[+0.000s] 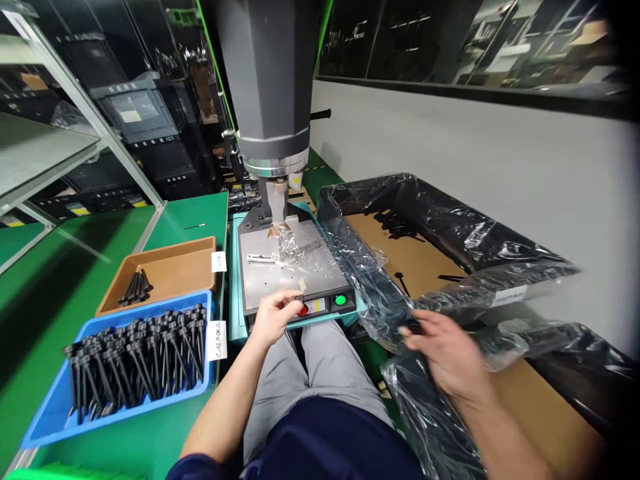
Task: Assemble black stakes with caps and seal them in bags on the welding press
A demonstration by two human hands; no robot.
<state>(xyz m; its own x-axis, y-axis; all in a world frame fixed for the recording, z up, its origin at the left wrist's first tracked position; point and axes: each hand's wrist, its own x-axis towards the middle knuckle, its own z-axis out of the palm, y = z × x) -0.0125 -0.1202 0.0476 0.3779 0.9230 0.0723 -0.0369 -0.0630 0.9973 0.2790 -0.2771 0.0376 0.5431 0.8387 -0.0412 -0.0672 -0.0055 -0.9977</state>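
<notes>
My left hand (277,316) is closed in a pinch at the front edge of the press base, beside the red button (303,310). A small dark bit shows at its fingertips, too little to name. My right hand (447,350), smeared by motion, is closed around a dark piece (413,326) next to the plastic-lined box (380,293) on the right. Ahead of me, the press head (277,200) comes down over a metal plate (260,283) with a clear, shiny fixture (289,248) on it. A green button (341,300) sits right of the red one.
On the left, a blue tray (210,380) holds many black rods with round heads; a brown tray (175,259) behind it holds several. Loose black rods (400,223) lie in the lined box. A second lined box (545,407) stands nearer, at right. A metal shelf (45,150) rises at left.
</notes>
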